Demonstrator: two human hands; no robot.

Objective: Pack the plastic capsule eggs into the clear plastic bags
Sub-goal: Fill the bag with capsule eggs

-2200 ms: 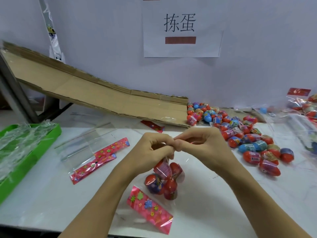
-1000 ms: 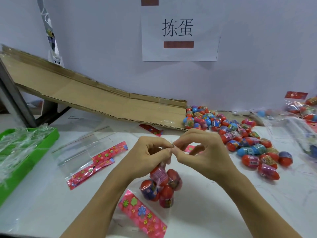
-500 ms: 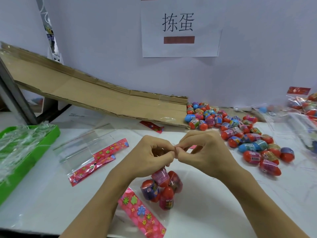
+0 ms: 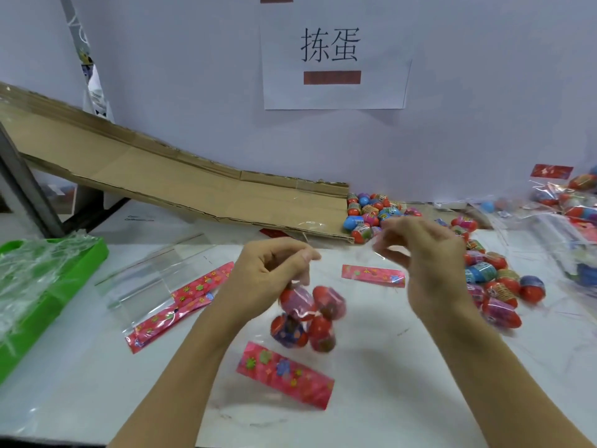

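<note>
Head view | left hand (image 4: 268, 279) pinches bag (image 4: 300, 321), four eggs (image 4: 328, 302) | right hand (image 4: 426, 260) curled, grip unclear

The white table (image 4: 80, 376) bears loose capsule eggs (image 4: 484, 273), empty clear bags (image 4: 155, 279), a green tray (image 4: 55, 286) and a cardboard ramp (image 4: 181, 185).

Both forearms were bare up to the lower edge of the frame, with no sleeve in view. The left hand (image 4: 274, 273) and the right hand (image 4: 426, 263) wore nothing. The right hand was slightly blurred.
</note>
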